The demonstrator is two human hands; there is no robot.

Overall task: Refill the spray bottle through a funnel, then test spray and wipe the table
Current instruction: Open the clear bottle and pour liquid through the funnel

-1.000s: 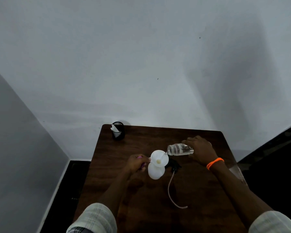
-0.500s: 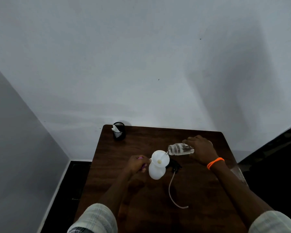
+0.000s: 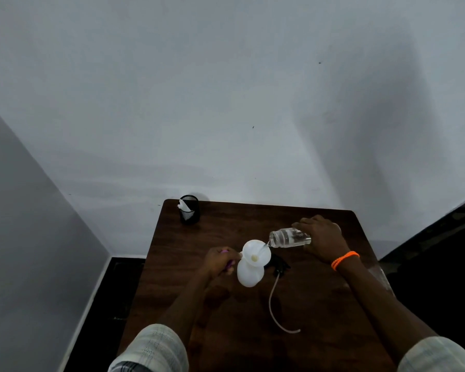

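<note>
Water is running in a thin stream from the clear bottle [image 3: 290,237] into the white funnel [image 3: 256,255]; compared with a second ago almost nothing has shifted, the bottle is tipped at much the same flat angle and both hands sit where they were, so the pour is simply carrying on and the refill looks mid-way, with the spraying and wiping yet to come; right hand [image 3: 322,240] has its fingers wrapped round the base end of the clear bottle, mouth just at the funnel rim; left hand [image 3: 217,263] is curled close, touching the white spray bottle [image 3: 249,273] at its neck, seemingly steadying it, something purple showing among the fingers; the spray bottle stands mid-tabletop [image 3: 320,312], funnel seated in it; the black spray head [image 3: 278,265] with its tube lies just beside it.
</note>
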